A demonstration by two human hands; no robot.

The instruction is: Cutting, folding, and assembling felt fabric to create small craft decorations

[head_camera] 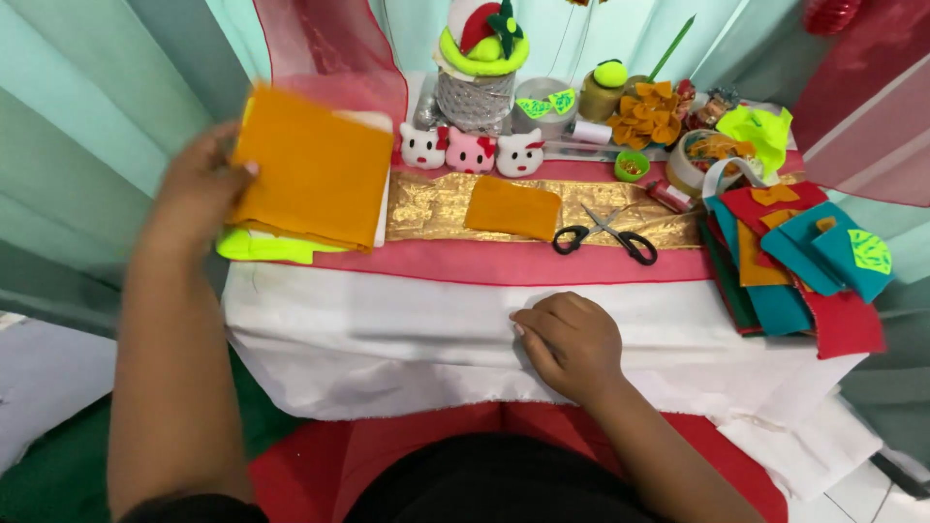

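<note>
We look down at a small table full of craft things. Our left hand (199, 189) holds the side of a stack of orange felt sheets (312, 167), with fingers curled on the left edge. The stack sits at the back left of the table, and a bright yellow-green sheet (260, 248) peeks out under it. Felt like this looks soft and light. We think it will bend and flop if we hold only one corner. It seems best to grip it along one edge, or slide a flat hand under it. It will not break, and it does not look slippery.

Our right hand (572, 344) rests on the white cloth (387, 329) at the front. The fingers are curled under and press down on the cloth. We cannot tell if they pinch anything small.

In the middle lies a smaller orange felt piece (513, 208) on a shiny gold strip (426, 208). Black scissors (605, 235) lie just beside it, to the right. Behind them stand three little cat-face toys (472, 150), two white and one pink. On the right is a pile of red, teal and orange felt bits (794, 261). A roll of tape (699, 160) sits near the pile.
</note>
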